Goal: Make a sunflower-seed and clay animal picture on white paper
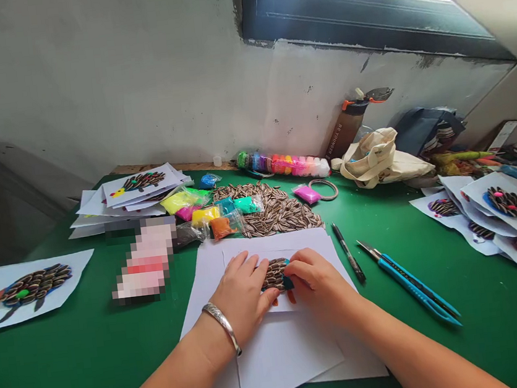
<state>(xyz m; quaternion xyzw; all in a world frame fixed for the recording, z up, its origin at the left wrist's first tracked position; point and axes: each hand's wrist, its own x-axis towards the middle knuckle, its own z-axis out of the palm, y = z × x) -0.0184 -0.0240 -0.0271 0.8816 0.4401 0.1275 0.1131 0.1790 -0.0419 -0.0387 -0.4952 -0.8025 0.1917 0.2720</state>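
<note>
seed picture: middle of frame | left hand: fingers apart, resting on it | right hand: curled, can't tell if pinching | probably light, bendy; stuck-on bits might pop off; hold bare edges

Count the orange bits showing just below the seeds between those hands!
2: one orange bit by the thumb of the left hand, the other nearer the right hand. More may be hidden by the hands.

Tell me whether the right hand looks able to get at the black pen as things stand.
Likely yes: the black pen lies near the right hand, with only flat paper and tabletop between, though that hand must first leave the sunflower-seed picture.
</note>
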